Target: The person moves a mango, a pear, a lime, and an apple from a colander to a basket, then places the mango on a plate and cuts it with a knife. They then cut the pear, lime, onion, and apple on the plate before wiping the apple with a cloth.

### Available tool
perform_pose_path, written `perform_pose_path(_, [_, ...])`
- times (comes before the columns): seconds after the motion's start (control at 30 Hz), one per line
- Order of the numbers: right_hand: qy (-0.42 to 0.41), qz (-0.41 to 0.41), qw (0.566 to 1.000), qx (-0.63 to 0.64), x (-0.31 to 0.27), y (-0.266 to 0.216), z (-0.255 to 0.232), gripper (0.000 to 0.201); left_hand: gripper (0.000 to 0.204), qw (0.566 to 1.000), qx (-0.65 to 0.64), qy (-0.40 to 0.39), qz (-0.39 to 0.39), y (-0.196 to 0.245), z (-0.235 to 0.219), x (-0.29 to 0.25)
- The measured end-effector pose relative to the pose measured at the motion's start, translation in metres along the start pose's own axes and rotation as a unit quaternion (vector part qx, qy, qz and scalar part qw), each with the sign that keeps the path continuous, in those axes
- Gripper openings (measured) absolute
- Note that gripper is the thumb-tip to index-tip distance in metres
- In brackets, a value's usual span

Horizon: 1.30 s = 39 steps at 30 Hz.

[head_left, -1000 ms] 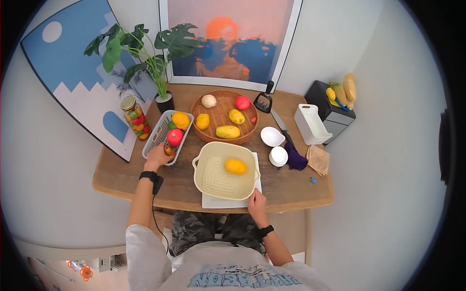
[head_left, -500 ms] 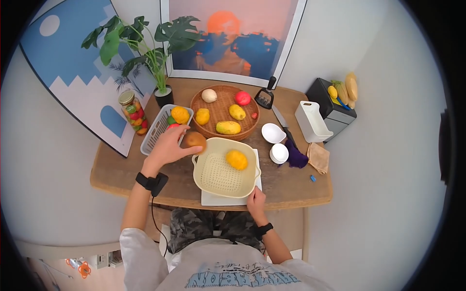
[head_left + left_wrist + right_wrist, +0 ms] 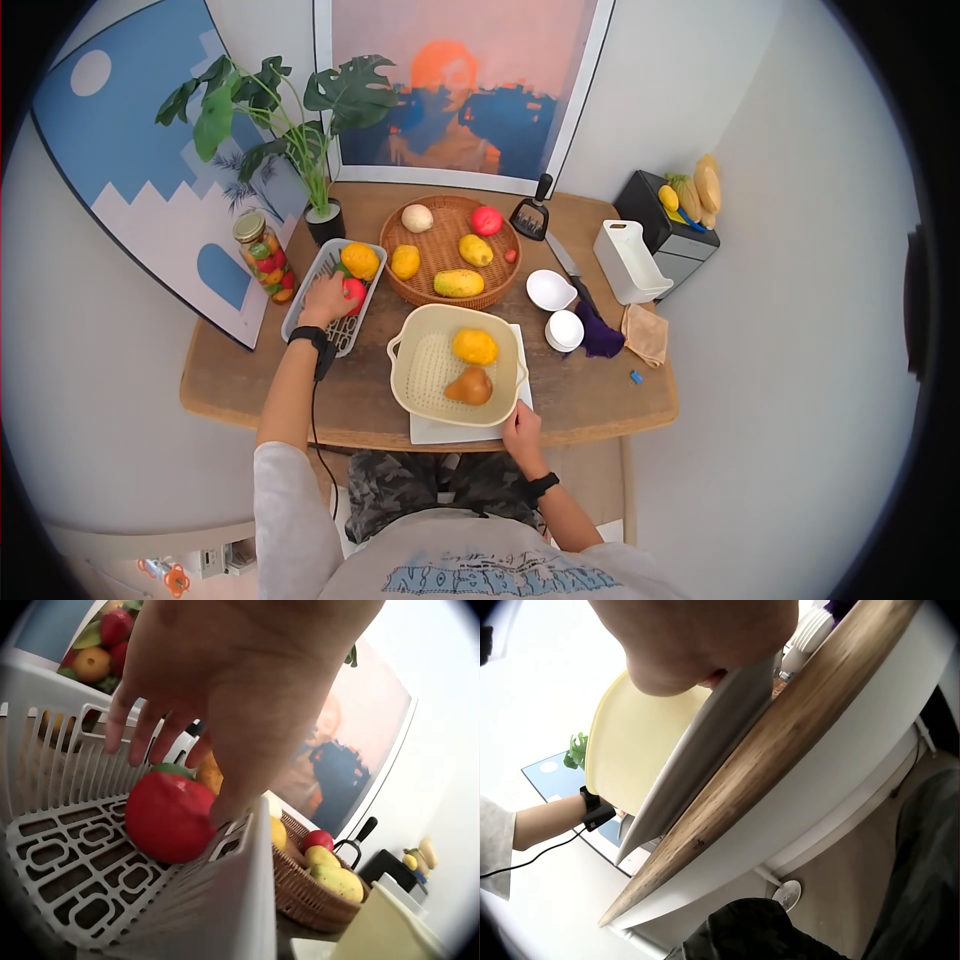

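In the grey basket (image 3: 345, 343), my left hand (image 3: 325, 300) reaches over a red round fruit (image 3: 171, 817). The left wrist view shows that hand (image 3: 217, 690) with its fingers spread loosely above the fruit and the thumb at its side. An orange-yellow fruit (image 3: 359, 261) lies at the basket's far end. The cream colander (image 3: 420, 375) stands on a white board (image 3: 450, 433) and holds a yellow fruit (image 3: 475, 347) and a brown pear (image 3: 470, 386). My right hand (image 3: 523, 437) grips the board's near right corner, close against the colander; its fingertips are mostly hidden.
Behind the colander sits a round wicker tray (image 3: 435, 240) of fruit. White bowls (image 3: 551, 290), a knife (image 3: 565, 258), purple cloth (image 3: 600, 334) and tan cloth (image 3: 646, 334) lie to the right. A jar (image 3: 264, 258) and potted plant (image 3: 323, 220) stand at the left.
The pear went from the grey basket into the colander, and my left hand let it go and returned to the basket, over the red fruit. My right hand stays at the board's corner.
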State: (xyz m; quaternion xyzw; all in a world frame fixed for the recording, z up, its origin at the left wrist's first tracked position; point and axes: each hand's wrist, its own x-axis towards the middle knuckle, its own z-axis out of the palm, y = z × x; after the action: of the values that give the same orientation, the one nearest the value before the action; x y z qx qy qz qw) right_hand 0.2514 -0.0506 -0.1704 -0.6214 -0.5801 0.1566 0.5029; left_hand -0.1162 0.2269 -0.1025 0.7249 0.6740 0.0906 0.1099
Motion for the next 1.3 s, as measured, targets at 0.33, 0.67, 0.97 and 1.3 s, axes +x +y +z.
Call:
perform_pose_path(0.33, [-0.02,0.0,1.0,-0.012,0.0,-0.003,-0.003,0.02,0.07,0.999,-0.016,-0.028,0.01,-0.005,-0.005,0.01])
perform_pose_path(0.67, [-0.022,0.003,1.0,-0.005,-0.001,-0.002,-0.003,0.019,0.077,0.989,-0.044,-0.016,0.143,0.042,-0.087,-0.043])
perform_pose_path(0.97, [-0.022,0.007,1.0,-0.009,-0.001,-0.001,-0.005,0.02,0.075,0.889,-0.326,-0.231,0.222,0.115,-0.103,-0.058])
perform_pose_path(1.3, [-0.019,0.007,1.0,-0.009,-0.002,0.0,-0.002,0.021,0.06,0.979,0.046,0.138,0.142,0.045,-0.053,0.01])
